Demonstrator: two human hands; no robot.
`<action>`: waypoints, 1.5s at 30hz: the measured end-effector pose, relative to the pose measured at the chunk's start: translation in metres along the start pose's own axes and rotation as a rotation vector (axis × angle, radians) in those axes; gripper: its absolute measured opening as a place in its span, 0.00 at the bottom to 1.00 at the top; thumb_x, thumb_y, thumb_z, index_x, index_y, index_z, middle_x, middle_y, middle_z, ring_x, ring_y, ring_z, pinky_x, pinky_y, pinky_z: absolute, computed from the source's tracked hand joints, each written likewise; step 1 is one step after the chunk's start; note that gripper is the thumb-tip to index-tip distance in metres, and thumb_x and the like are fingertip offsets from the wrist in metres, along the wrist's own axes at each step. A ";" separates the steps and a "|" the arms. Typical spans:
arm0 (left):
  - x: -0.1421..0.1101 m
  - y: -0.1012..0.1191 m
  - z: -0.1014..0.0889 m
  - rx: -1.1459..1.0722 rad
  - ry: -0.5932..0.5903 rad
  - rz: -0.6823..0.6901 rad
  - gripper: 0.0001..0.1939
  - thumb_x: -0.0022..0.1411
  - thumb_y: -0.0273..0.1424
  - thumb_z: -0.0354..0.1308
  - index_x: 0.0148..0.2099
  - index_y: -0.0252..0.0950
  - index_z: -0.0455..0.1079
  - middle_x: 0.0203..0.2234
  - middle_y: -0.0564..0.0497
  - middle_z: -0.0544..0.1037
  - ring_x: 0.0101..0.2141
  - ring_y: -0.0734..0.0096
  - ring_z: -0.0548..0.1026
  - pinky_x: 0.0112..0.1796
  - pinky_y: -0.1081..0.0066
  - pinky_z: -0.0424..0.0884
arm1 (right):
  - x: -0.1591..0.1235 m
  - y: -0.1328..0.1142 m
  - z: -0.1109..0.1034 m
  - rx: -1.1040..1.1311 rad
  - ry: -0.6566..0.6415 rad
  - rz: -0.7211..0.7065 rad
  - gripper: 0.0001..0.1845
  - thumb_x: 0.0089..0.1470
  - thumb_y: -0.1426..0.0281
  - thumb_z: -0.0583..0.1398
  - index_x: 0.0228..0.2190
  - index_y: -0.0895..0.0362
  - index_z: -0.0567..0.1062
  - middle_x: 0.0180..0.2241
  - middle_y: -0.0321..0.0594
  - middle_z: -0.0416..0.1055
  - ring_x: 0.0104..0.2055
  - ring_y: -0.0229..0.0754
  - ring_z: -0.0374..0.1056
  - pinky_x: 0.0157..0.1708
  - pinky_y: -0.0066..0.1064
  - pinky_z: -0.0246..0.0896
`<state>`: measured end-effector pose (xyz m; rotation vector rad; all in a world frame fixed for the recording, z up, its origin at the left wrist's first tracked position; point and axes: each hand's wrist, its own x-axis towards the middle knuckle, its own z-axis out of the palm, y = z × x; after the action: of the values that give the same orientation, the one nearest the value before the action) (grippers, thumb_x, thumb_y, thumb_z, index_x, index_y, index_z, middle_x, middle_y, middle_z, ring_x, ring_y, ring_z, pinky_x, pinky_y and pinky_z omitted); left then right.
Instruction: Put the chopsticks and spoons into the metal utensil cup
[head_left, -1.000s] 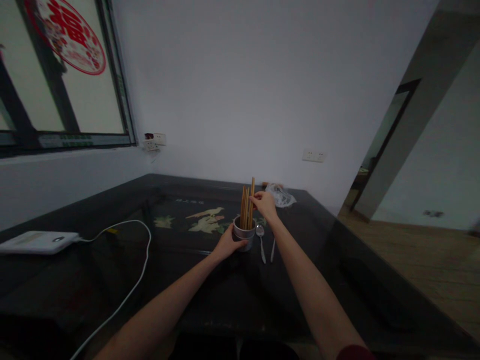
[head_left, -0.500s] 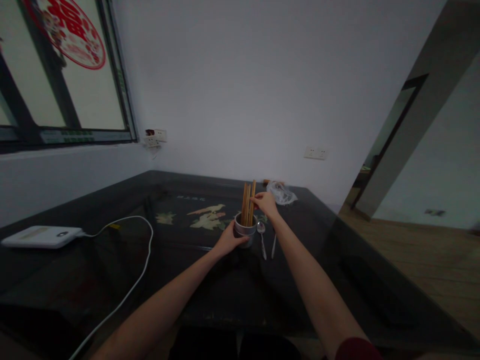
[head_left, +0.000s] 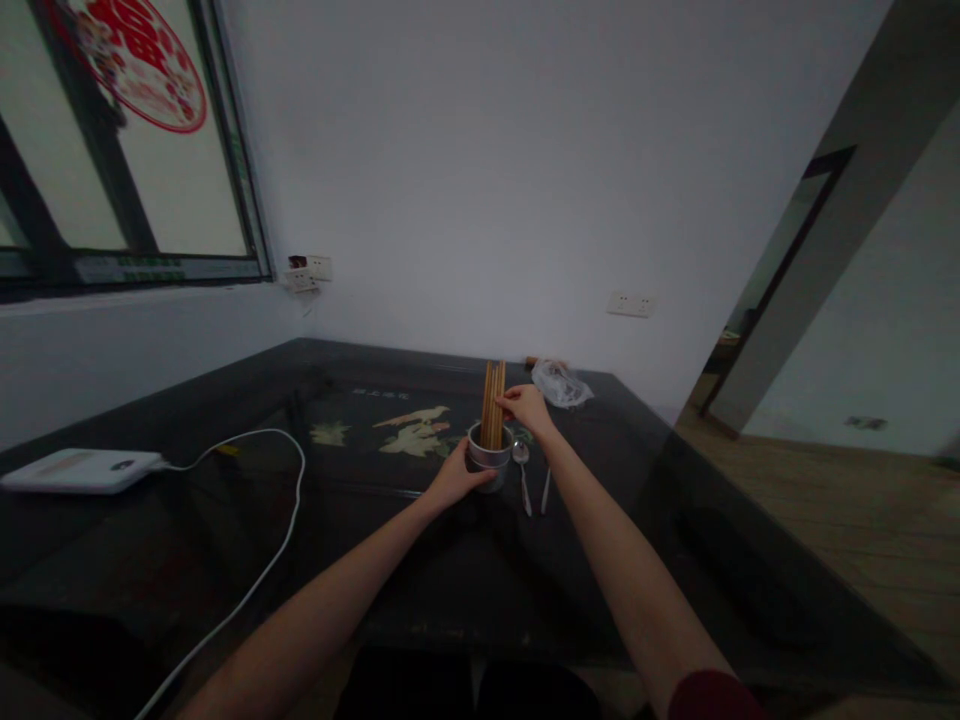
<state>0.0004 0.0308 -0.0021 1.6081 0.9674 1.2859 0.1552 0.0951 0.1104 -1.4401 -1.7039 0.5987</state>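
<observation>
The left hand (head_left: 457,478) is curled around a metal cup (head_left: 491,460), seen from the head camera. Its thumb goes across the front of the cup, and it has a good hold. The cup stands upright on the dark, shiny table (head_left: 480,570). A bunch of wooden chopsticks (head_left: 492,410) stands up in the cup, and the tops poke out high above the rim. They are close together and almost straight.

The right hand (head_left: 526,406) is closed in a pinch on the right side of the bunch, above the rim. I cannot tell how many sticks it is pinching. This arm has a dark red sleeve (head_left: 712,697).

Just to the right of the cup lies 1 shiny spoon (head_left: 523,475), with its round end far from the person. Beside it is 1 thin handle (head_left: 546,492), and the right arm hides its far end. Past the right hand, near the wall (head_left: 480,200), sits a crumpled clear plastic bag (head_left: 559,385). On the left of the table is a flat white box (head_left: 86,470) with a long white cord (head_left: 289,530).
</observation>
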 end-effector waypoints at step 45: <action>0.002 0.003 -0.013 -0.104 -0.173 -0.061 0.41 0.44 0.32 0.70 0.59 0.35 0.58 0.54 0.39 0.68 0.53 0.56 0.68 0.55 0.55 0.62 | -0.015 0.001 -0.001 -0.033 -0.040 -0.030 0.08 0.48 0.69 0.63 0.29 0.62 0.78 0.25 0.41 0.76 0.25 0.36 0.71 0.23 0.21 0.61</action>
<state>-0.0122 0.0333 0.0032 1.5695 0.8236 1.1176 0.1570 0.0808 0.1056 -1.4319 -1.7715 0.5890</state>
